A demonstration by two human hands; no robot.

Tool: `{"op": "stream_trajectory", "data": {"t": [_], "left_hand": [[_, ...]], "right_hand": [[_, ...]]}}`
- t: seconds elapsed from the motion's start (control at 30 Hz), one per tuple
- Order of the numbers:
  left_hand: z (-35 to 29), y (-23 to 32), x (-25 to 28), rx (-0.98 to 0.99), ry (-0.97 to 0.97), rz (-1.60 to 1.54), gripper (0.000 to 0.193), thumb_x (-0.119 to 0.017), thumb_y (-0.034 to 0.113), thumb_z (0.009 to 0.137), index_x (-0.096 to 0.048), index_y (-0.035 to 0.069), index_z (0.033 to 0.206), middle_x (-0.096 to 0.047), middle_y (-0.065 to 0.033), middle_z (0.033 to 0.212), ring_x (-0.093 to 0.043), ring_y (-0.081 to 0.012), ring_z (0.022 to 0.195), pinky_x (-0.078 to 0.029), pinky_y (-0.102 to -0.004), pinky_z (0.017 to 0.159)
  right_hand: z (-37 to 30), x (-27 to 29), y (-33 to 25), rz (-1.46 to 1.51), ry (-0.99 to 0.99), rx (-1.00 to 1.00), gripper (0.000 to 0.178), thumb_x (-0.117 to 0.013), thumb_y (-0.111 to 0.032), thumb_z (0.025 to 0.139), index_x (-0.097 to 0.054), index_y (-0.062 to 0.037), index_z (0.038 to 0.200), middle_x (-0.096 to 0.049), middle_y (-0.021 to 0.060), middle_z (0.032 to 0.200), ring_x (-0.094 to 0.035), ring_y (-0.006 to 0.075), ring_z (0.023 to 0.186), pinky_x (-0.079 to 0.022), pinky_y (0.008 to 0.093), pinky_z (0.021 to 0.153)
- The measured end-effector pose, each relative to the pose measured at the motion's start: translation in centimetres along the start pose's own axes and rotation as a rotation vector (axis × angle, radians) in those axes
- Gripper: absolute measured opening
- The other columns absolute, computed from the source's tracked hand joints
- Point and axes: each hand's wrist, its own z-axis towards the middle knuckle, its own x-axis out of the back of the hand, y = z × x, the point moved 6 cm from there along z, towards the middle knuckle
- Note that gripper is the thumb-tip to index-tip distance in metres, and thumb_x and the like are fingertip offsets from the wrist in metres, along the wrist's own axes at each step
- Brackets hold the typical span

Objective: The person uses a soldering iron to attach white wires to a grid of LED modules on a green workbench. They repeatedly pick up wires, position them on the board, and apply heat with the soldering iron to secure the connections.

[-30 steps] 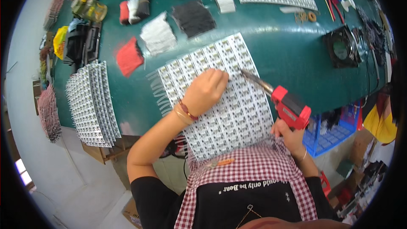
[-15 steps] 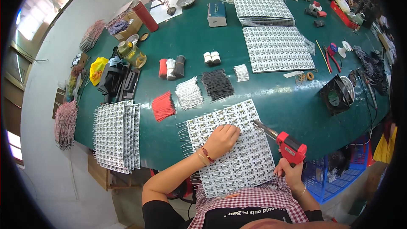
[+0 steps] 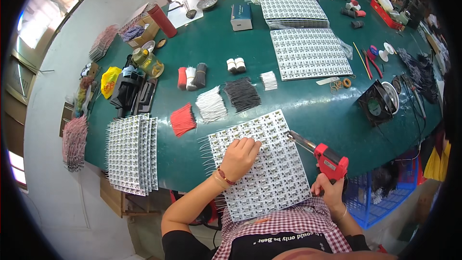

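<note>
Checked apron (image 3: 298, 215): nearest item, under the lower edge of the board.

Right hand (image 3: 331, 189): one, beside the board's lower right; forearm rising from the lower edge, wrist below the grip, fingers wrapped round the tool's handle.

Red gun-shaped tool (image 3: 332, 162): one, held tilted, metal nozzle pointing up and left to the board's upper right edge; contact cannot be told.

Circuit-board panel (image 3: 267, 185): one, white, set askew at the near edge of the bench (image 3: 317, 108), pale wires fringing its left side.

Left hand (image 3: 243, 155): one, over the panel's upper middle, forearm slanting in from lower left, elbow bent; fingers bunched and narrow, knuckles up; whether they pinch a wire cannot be told.

Step, as judged: wire-to-board joining, likely soldering. Next move seems to call for a flat, steady panel and a nozzle well aligned to one joint.

Beyond: red wire bundle (image 3: 183, 119), white wire bundle (image 3: 211, 104), black wire bundle (image 3: 243, 94), side by side.

Farther: another panel (image 3: 310, 54), lying flat.
</note>
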Motion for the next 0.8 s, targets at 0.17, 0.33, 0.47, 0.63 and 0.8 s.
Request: {"op": "stream_trajectory", "data": {"t": [0.17, 0.33, 0.47, 0.63, 0.8], "left_hand": [[-0.3, 2.0, -1.0, -0.007, -0.042, 0.008, 0.022, -0.06, 0.008, 0.078, -0.062, 0.003, 0.099, -0.052, -0.0054, 0.083, -0.055, -0.0191, 0.079, -0.043, -0.0305, 0.069], [-0.7, 2.2, -2.7, 0.061, -0.073, -0.021, 0.02, -0.061, 0.008, 0.078, -0.063, 0.004, 0.097, -0.055, -0.0053, 0.083, -0.057, -0.0205, 0.08, -0.044, -0.0324, 0.068], [-0.7, 2.0, -2.2, 0.107, -0.02, -0.063, 0.021, -0.062, 0.007, 0.077, -0.065, 0.005, 0.098, -0.058, -0.0055, 0.087, -0.058, -0.0213, 0.081, -0.045, -0.0333, 0.069], [-0.8, 2.0, -1.8, 0.12, 0.046, -0.058, 0.02, -0.063, 0.006, 0.076, -0.066, 0.006, 0.096, -0.059, -0.0057, 0.087, -0.057, -0.022, 0.08, -0.044, -0.0344, 0.068], [-1.1, 1.9, -2.2, 0.129, 0.025, -0.114, 0.024, -0.062, 0.002, 0.076, -0.066, 0.002, 0.099, -0.049, -0.0068, 0.077, -0.053, -0.0227, 0.073, -0.044, -0.0337, 0.062]], "right_hand": [[0.2, 0.0, -0.3, -0.002, -0.045, -0.028, 0.037, -0.058, -0.012, 0.095, -0.047, 0.0093, 0.123, -0.053, 0.0058, 0.058, -0.054, 0.0141, 0.046, -0.053, 0.0311, 0.052], [0.2, 0.2, -0.4, -0.009, -0.017, 0.012, 0.025, -0.06, -0.016, 0.096, -0.061, 0.0003, 0.077, -0.06, 0.0055, 0.063, -0.06, 0.0132, 0.055, -0.053, 0.0291, 0.056], [0.5, 0.7, -0.2, -0.022, -0.006, -0.032, 0.027, -0.061, -0.018, 0.096, -0.06, -0.0004, 0.075, -0.061, 0.0059, 0.063, -0.061, 0.0143, 0.057, -0.052, 0.0277, 0.056], [0.8, 0.7, 0.4, -0.055, -0.079, -0.041, 0.038, -0.064, -0.028, 0.095, -0.052, 0.0036, 0.11, -0.058, 0.0062, 0.065, -0.059, 0.0145, 0.054, -0.054, 0.0307, 0.058], [0.9, 0.8, 0.8, -0.08, -0.075, -0.028, 0.057, -0.067, -0.038, 0.094, -0.048, 0.0051, 0.127, -0.055, 0.0055, 0.064, -0.056, 0.0135, 0.051, -0.054, 0.0317, 0.058]]}}
